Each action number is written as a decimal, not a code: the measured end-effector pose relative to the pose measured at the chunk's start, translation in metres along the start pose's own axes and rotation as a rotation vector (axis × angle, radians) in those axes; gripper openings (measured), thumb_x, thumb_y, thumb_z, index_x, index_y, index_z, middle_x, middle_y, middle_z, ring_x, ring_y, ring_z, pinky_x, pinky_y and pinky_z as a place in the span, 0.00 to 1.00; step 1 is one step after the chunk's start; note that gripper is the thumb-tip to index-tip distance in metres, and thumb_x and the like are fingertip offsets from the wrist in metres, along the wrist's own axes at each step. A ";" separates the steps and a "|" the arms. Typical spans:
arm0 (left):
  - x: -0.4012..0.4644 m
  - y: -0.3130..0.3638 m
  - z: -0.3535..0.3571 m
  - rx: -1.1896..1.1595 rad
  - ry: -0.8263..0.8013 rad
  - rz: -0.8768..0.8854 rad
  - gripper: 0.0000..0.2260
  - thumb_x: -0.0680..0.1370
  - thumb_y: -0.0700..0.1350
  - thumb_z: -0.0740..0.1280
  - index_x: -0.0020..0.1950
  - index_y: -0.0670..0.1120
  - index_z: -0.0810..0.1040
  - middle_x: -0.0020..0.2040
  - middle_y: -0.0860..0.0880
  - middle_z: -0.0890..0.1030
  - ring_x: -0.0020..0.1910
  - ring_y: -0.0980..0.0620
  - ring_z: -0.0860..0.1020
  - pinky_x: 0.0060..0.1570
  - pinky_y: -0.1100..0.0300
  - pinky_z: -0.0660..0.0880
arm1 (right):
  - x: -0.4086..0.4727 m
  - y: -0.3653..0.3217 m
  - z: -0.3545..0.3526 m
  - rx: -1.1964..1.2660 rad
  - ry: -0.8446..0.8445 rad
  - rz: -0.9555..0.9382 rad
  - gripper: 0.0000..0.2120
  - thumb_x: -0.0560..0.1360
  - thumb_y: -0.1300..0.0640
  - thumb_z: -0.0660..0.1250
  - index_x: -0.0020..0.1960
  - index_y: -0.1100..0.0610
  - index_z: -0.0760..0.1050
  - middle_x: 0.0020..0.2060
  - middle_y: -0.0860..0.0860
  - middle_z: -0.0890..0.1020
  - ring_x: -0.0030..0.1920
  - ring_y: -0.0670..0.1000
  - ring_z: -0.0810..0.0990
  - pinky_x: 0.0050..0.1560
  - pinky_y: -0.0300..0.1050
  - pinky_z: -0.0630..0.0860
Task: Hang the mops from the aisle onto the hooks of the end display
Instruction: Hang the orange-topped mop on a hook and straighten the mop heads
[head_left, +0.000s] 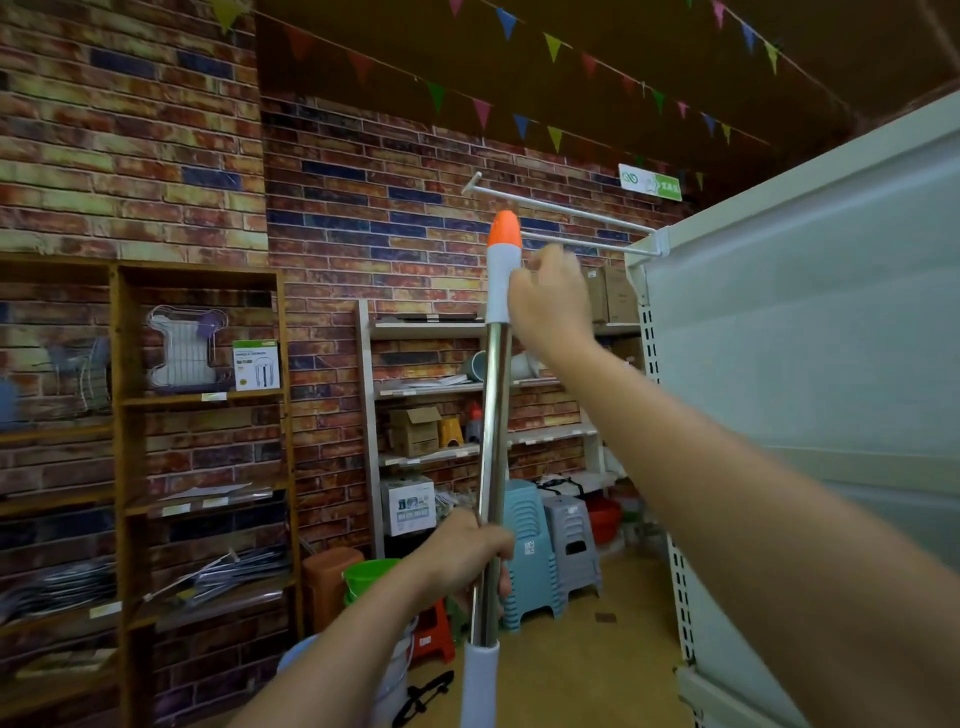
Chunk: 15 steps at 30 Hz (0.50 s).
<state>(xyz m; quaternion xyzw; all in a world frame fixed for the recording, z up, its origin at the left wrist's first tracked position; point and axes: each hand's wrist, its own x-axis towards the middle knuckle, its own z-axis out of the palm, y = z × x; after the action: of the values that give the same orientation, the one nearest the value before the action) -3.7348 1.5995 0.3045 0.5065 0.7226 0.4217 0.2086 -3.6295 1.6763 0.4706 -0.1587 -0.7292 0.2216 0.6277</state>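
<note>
I hold one mop upright in the middle of the view. Its shiny metal pole (492, 426) ends in a white grip with an orange cap (504, 234). My left hand (470, 558) grips the pole low down. My right hand (550, 301) is raised beside the white grip, fingers curled at it just under the cap. Two long white hooks (566, 210) stick out leftward from the top of the white end display (810, 322). The orange cap sits level with the lower hook, close to its free end. The mop head is out of view below.
A brick wall lies ahead with wooden shelves (124, 415) on the left and white shelves (431, 384) holding boxes. Stacked plastic stools (535, 551), a green bucket (366, 577) and a red stool (431, 631) stand on the floor. Bunting hangs overhead.
</note>
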 end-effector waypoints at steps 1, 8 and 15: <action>0.000 -0.001 0.000 -0.001 -0.003 0.000 0.08 0.74 0.40 0.60 0.47 0.37 0.74 0.29 0.47 0.81 0.30 0.47 0.81 0.26 0.61 0.76 | 0.016 -0.008 -0.007 -0.043 0.059 -0.064 0.13 0.78 0.59 0.55 0.60 0.61 0.68 0.52 0.53 0.71 0.51 0.52 0.71 0.50 0.46 0.69; 0.007 0.002 -0.007 0.003 0.017 0.003 0.09 0.72 0.41 0.60 0.47 0.38 0.74 0.29 0.47 0.81 0.32 0.45 0.81 0.31 0.57 0.79 | 0.064 -0.016 0.002 -0.138 -0.137 -0.086 0.23 0.78 0.49 0.58 0.69 0.57 0.63 0.58 0.56 0.76 0.55 0.56 0.77 0.54 0.51 0.76; 0.010 0.003 -0.012 -0.009 -0.011 -0.001 0.04 0.73 0.41 0.60 0.43 0.41 0.71 0.30 0.46 0.81 0.35 0.42 0.81 0.35 0.54 0.80 | 0.078 -0.015 0.010 -0.247 -0.162 -0.043 0.26 0.74 0.43 0.62 0.66 0.57 0.67 0.52 0.56 0.76 0.52 0.57 0.77 0.53 0.54 0.78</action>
<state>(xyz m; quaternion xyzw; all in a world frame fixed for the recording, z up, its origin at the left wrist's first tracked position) -3.7458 1.6043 0.3155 0.5075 0.7197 0.4221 0.2152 -3.6512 1.7022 0.5428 -0.2007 -0.8024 0.1290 0.5470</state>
